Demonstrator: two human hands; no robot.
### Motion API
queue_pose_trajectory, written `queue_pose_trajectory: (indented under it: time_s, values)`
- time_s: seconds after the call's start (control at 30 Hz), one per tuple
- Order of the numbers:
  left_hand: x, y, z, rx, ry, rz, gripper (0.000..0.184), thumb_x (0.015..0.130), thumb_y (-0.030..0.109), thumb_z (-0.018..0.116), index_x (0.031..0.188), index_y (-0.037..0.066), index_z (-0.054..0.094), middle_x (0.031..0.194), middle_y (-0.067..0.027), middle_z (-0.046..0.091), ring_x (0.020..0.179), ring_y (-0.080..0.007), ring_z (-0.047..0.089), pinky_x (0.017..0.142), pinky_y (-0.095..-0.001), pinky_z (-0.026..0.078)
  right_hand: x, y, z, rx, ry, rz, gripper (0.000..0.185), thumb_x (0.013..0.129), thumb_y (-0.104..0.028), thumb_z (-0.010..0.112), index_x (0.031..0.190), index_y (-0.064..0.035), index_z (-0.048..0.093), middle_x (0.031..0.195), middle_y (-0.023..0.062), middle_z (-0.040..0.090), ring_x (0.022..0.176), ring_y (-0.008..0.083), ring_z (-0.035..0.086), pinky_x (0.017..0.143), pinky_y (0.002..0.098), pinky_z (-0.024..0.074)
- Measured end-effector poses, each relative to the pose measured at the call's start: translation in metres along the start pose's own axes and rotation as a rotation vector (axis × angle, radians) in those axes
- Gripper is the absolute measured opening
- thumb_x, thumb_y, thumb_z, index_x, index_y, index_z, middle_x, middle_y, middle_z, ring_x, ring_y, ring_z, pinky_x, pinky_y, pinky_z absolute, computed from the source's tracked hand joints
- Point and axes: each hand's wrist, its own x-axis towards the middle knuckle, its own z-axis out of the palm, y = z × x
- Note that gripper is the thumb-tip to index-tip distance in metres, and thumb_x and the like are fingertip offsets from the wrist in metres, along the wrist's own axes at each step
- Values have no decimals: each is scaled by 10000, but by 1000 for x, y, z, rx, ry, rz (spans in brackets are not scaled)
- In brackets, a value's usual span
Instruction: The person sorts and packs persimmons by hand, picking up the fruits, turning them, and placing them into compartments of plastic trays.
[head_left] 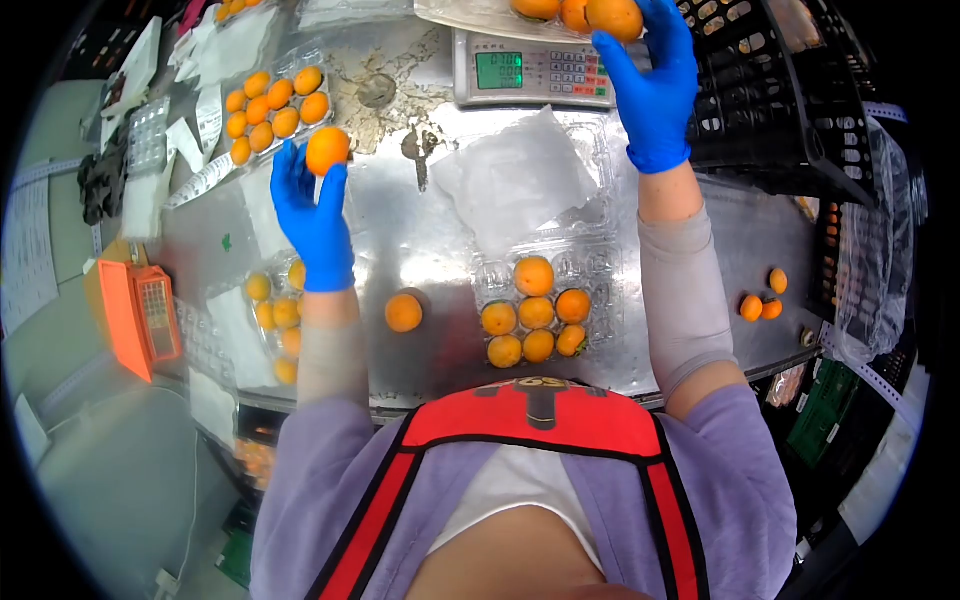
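Note:
Both hands wear blue gloves. My left hand [315,215] pinches a round orange persimmon [327,150] between thumb and fingers, raised over the left of the metal table. My right hand [655,85] reaches to the top edge, its thumb and fingers around another persimmon [615,18]. That fruit sits beside others on a pale tray [480,18] above the digital scale [535,72]; the fingertips are partly cut off. Nearer me, a clear plastic tray [600,262] holds several persimmons in its cups, with a white sheet [515,170] behind them. One loose persimmon [404,312] lies left of it.
Filled fruit trays stand at back left [278,105] and near left [282,315]. A black plastic crate [765,100] stands at the right, with 3 small orange fruits [770,307] nearer me. An orange device [140,315] with a keypad sits at the left edge.

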Motion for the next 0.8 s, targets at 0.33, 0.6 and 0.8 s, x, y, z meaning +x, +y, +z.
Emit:
queue_pose_trajectory:
  time_s: [0.33, 0.6, 0.8]
  values:
    - [-32, 1, 0, -104, -7, -194, 626, 795, -50, 643, 1350, 27, 364, 1226, -119, 493, 1103, -210, 518, 951, -338, 435, 28, 23, 57, -146, -127, -148, 565, 691, -93, 750, 1197, 14, 524, 1129, 170, 577, 1030, 289, 572, 906, 349, 454]
    - [-38, -12, 3, -112, -41, -234, 632, 768, -33, 672, 1328, 39, 388, 1248, -99, 479, 1111, -199, 503, 954, -332, 428, 28, 27, 81, -483, -247, -230, 488, 693, -189, 697, 1149, -83, 559, 1033, 138, 606, 996, 301, 562, 896, 426, 401]
    - [-45, -17, 3, -30, -103, -220, 584, 811, -68, 604, 1336, 31, 369, 1317, -117, 437, 1158, -225, 491, 985, -362, 418, 24, 33, 97, -615, -282, -158, 349, 724, -266, 663, 1035, -139, 571, 959, 93, 605, 961, 279, 559, 881, 490, 322]
